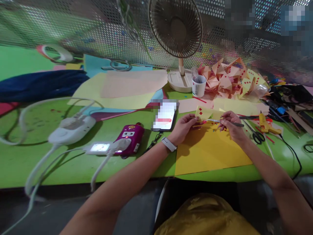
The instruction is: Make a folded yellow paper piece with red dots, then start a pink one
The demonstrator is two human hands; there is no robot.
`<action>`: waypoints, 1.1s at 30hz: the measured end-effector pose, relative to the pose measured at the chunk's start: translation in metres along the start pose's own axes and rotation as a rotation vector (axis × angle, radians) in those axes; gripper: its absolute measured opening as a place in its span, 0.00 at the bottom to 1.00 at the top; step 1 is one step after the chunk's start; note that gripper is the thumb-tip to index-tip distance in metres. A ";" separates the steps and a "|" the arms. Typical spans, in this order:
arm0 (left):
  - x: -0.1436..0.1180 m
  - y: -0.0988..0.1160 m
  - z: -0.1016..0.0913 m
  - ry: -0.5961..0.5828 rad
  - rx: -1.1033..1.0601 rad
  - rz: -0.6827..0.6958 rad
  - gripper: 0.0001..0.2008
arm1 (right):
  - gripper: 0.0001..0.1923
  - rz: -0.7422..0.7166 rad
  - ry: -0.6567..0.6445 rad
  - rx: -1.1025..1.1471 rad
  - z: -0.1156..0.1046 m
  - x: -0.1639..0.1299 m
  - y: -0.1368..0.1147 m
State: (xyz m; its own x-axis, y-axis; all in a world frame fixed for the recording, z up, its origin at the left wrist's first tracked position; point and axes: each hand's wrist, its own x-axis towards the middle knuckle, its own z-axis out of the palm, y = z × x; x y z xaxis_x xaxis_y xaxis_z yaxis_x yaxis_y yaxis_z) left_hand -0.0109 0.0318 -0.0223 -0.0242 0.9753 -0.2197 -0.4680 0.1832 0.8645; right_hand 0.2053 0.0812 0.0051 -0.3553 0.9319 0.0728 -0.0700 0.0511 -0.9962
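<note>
My left hand [187, 126], with a pale watch strap at its wrist, is closed in a pinch on a thin red strip [203, 122]. My right hand [232, 125] grips a slim tool [236, 124] with a dark handle and a pointed metal tip; whether it is a knife or tweezers is unclear. Its tip meets the red strip. Just behind the fingers stands a folded yellow paper piece [204, 112] with red diamonds. Beneath both hands lies a dark yellow sheet [202, 153], scattered with small red bits.
Scissors [258, 137] and a yellow glue gun [265, 124] lie at right. A phone [166, 116] is left of my hands, near a purple power adapter [130, 138] and white extension block [70, 130]. Behind stand a fan [179, 80], white cup [199, 87] and folded-paper pile [222, 76].
</note>
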 end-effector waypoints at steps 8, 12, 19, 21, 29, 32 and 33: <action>-0.003 0.005 0.004 -0.001 0.032 0.030 0.13 | 0.16 0.004 0.009 -0.019 0.002 0.000 -0.001; -0.006 0.002 0.008 -0.059 0.037 0.004 0.12 | 0.17 -0.001 0.014 -0.041 0.002 -0.001 -0.002; -0.010 0.004 0.011 -0.065 0.033 -0.018 0.13 | 0.16 0.013 0.003 -0.042 0.002 -0.002 0.000; -0.010 0.005 0.010 -0.063 0.032 -0.022 0.13 | 0.16 0.012 0.001 -0.040 0.002 -0.002 0.000; -0.007 0.003 0.009 -0.049 0.048 -0.009 0.12 | 0.15 -0.001 -0.007 -0.058 0.001 -0.002 -0.001; -0.007 0.004 0.009 -0.044 0.057 0.000 0.12 | 0.15 -0.016 0.007 -0.050 0.002 -0.001 -0.002; -0.007 0.004 0.009 -0.047 0.059 0.005 0.12 | 0.15 -0.018 0.010 -0.048 0.002 -0.001 -0.002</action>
State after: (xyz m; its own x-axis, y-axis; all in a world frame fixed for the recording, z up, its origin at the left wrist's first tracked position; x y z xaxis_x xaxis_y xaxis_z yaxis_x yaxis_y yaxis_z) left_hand -0.0045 0.0267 -0.0130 0.0160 0.9806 -0.1954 -0.4148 0.1843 0.8910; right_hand 0.2042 0.0794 0.0072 -0.3454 0.9341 0.0900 -0.0316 0.0843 -0.9959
